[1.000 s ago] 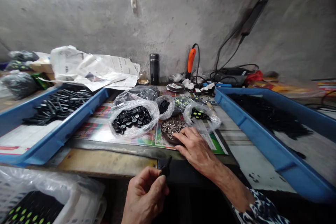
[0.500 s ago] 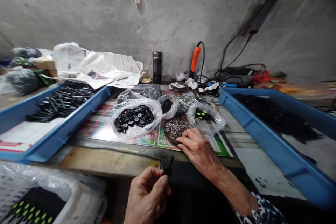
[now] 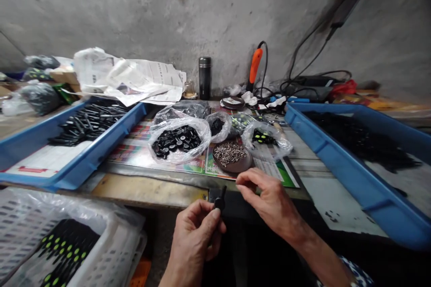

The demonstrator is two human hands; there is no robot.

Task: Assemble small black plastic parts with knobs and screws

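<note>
Between the thumb and forefinger of my left hand point(image 3: 198, 235) is a small black part with a round disc and a thin stem point(image 3: 220, 202), stem pointing up. My right hand point(image 3: 274, 197) has its thumb and forefinger pinched together just in front of a brown dish point(image 3: 243, 164); whatever is between the fingertips is too small to make out. Heaped in that dish are small metal rivet-like pins point(image 3: 229, 152). Behind and left of it, an open clear bag holds black disc-shaped pieces point(image 3: 178, 140). Another bag, to the right, holds black pieces with yellow-green dots point(image 3: 264, 136).
Blue trays of black parts stand at left point(image 3: 72, 168) and right point(image 3: 357, 188). A white basket point(image 3: 114, 242) with green-dotted pieces sits low at left. Along the wall are newspapers point(image 3: 134, 80), a black flask point(image 3: 204, 78) and an orange-handled tool point(image 3: 256, 65).
My right hand has drawn back from the dish of pins toward me, fingertips pinched. My left hand still holds the black part. The whole view has shifted slightly.
</note>
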